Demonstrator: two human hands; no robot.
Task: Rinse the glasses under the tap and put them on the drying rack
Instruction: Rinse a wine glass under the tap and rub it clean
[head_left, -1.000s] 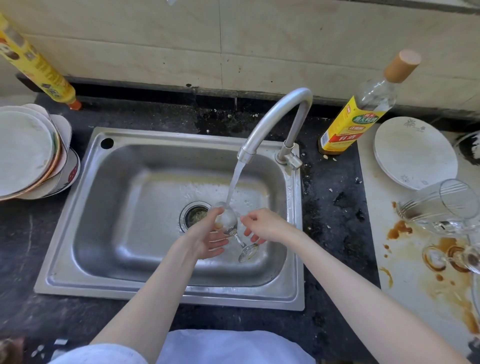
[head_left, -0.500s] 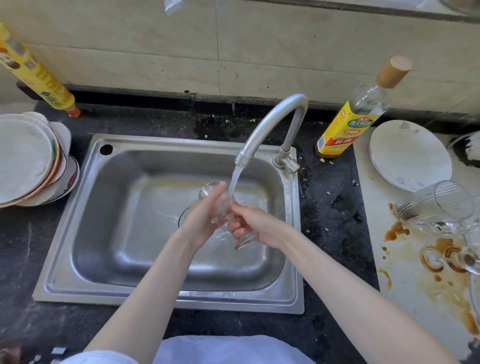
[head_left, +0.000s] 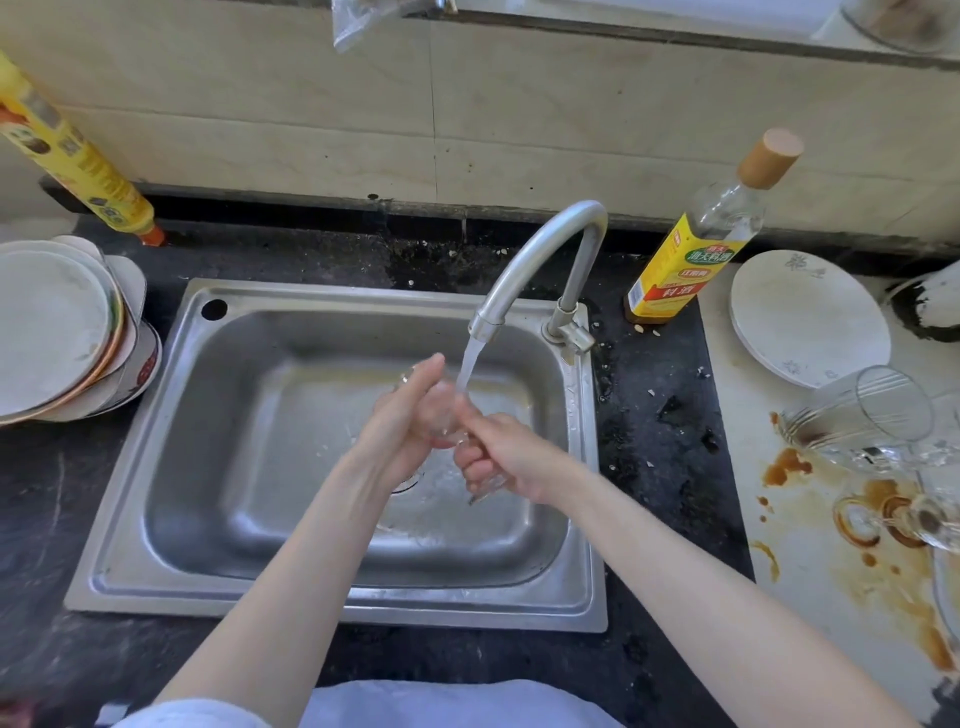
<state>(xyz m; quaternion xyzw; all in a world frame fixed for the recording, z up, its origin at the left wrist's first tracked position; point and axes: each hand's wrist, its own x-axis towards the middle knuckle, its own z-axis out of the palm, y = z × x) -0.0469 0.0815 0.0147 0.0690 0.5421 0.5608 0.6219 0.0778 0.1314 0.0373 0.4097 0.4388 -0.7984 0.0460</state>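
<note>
A stemmed glass is held under the tap over the sink; bowl cupped by the left hand, stem gripped by the right hand; wet, slippery, fragile, best kept supported at both

The glass is mostly hidden between the left hand and right hand, and blurred by water; its shape is hard to tell. The drain is nearly covered by the left wrist. At the right edge, more glasses are cut off, as are the plates at the left edge.
</note>
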